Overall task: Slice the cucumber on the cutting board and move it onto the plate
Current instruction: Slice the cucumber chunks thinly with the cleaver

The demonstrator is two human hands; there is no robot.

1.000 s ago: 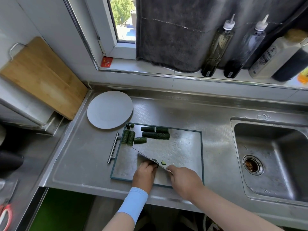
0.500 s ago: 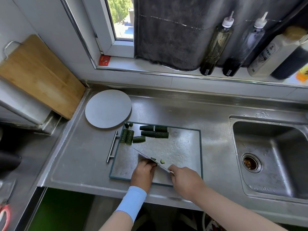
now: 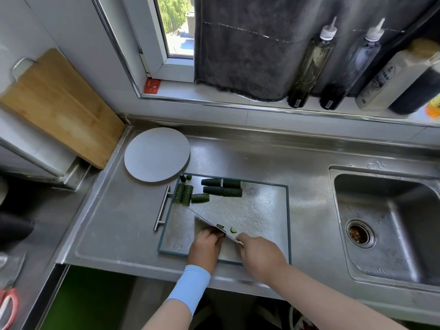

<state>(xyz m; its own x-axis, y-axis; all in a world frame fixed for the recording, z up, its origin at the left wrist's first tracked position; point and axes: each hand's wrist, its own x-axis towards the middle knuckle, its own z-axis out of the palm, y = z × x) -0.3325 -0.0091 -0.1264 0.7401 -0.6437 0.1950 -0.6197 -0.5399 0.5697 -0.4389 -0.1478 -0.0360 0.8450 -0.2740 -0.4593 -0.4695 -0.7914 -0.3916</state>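
Little has shifted over the past second at the near edge of the cutting board [image 3: 262, 210]: the knife [image 3: 204, 220] keeps the same slanted line, and one thin slice [image 3: 233, 229] lies just beyond the blade exactly as before. This suggests short, repeated strokes, with the slicing still under way and nothing yet carried across. The left hand [image 3: 206, 246] stays bunched against the blade's near face. Its fingers [image 3: 214, 234] are curled down and pin a cucumber stub [image 3: 220, 226], of which only a dark tip shows past the steel. The right hand [image 3: 259, 256] is clenched around the knife's handle, which it hides altogether. Several cut lengths [image 3: 222, 188] of cucumber wait in the board's far-left corner, some side by side and some end to end, apart from both hands. The round plate [image 3: 157, 153] sits bare on the worktop [image 3: 114, 222], just beyond that same corner and near the back-left of the steel surface. The sink [image 3: 392, 222] lies to the right. By the look of it, more cutting remains before any transfer begins.
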